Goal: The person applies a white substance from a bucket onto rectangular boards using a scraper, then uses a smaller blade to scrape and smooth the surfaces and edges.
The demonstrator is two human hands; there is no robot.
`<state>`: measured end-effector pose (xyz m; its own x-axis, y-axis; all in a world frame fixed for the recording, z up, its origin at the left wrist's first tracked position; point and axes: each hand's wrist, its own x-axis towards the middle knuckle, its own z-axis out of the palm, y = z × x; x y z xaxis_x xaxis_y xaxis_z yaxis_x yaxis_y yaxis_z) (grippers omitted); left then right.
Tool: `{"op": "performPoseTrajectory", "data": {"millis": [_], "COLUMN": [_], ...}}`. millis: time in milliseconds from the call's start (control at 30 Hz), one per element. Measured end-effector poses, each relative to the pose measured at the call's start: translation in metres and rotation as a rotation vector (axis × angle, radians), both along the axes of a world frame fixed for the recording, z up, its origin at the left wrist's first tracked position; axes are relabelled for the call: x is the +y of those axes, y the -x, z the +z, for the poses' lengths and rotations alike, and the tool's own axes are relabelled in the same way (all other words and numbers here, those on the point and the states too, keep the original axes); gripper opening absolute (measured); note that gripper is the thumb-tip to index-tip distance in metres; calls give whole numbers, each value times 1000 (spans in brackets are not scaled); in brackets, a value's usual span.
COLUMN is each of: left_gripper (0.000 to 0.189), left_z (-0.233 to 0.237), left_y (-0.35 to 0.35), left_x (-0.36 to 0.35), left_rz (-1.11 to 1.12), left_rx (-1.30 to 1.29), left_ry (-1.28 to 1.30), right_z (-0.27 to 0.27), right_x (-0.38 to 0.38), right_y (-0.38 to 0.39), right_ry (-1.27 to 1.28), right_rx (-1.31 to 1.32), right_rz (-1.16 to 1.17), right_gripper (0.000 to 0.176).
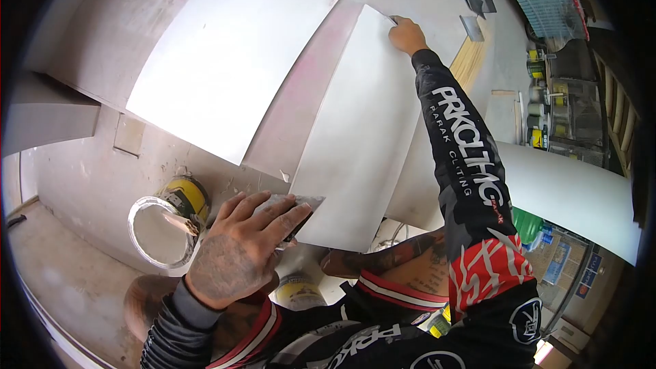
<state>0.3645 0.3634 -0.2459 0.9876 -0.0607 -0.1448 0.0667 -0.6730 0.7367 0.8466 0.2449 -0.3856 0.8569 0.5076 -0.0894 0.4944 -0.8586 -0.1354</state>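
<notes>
My left hand (236, 260) is closed on a flat grey putty blade (311, 203) by the near end of a long white panel (362, 116). Its fingers lie over the blade and hide most of it. With the arm stretched out, my right hand (408, 35) is closed at the panel's far corner. A small dark edge shows at its fingertips, too little to name. Left of my left hand stands an open can (164, 232) with white paste on its rim and a stick in it.
A larger white panel (239, 48) lies to the left on the dusty table. Several grey blades (471, 0) lie at the far right, near a strip of yellowish wood (470, 58). Another white panel (570, 195) juts out on the right. Paint cans (538, 96) line the floor there.
</notes>
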Motion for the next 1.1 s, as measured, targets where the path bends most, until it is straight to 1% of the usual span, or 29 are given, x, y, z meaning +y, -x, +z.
{"op": "performPoseTrajectory", "data": {"millis": [67,100,167,200,267,300,400,467,500,567,600,633,700,733,767,833,867,900,967,1000,1100], "left_gripper": [75,75,69,69,61,61,55,44,44,33,35,35,32,34,34,35,33,33,29,29,31], "left_z": [1,0,-1,-1,-2,-2,2,3,1,-3,1,3,7,-1,-6,-3,3,5,6,6,8], "left_y": [-1,-1,-1,-1,-1,-2,-2,-3,-2,3,4,5,8,10,10,9,11,9,4,5,11], "left_x": [2,2,2,2,1,2,4,7,8,8,9,10,13,11,11,12,7,4,5,6,10], "left_rz": [14,13,25,24,32,31,49,143,141,292,356,353,540,638,634,826,829,826,1104,1104,939], "left_rx": [-29,-29,-62,-66,-86,-90,-112,-134,-139,-176,-75,-77,52,20,23,9,-118,-117,-13,-9,10], "left_ry": [-2,-2,13,14,-15,-16,-16,115,110,233,353,350,455,577,572,787,750,748,1324,1320,1554], "right_z": [-2,-3,-4,-1,5,10,21,23,19,17,17,17,17,16,15,11,9,8,4,5,5], "right_x": [-7,-10,-16,-18,-25,-26,-31,-39,-44,-51,-55,-58,-64,-68,-71,-78,-81,-84,-90,-93,-101], "right_y": [-6,-8,-12,-9,-2,4,25,39,42,56,69,81,106,120,134,160,174,187,214,230,277], "right_ry": [21,21,49,51,25,24,18,-12,-39,-39,-20,0,-13,-46,-80,-108,-121,-134,-141,-145,-133], "right_rx": [-6,-6,20,16,80,77,182,205,228,230,238,246,240,236,233,243,212,180,168,172,179], "right_rz": [129,128,200,199,225,224,250,277,310,338,330,324,344,363,381,397,427,458,482,496,499], "right_gripper": [48,48,51,51,51,51,53,53,53,56,56,56,55,53,51,49,49,48,47,47,48]}}
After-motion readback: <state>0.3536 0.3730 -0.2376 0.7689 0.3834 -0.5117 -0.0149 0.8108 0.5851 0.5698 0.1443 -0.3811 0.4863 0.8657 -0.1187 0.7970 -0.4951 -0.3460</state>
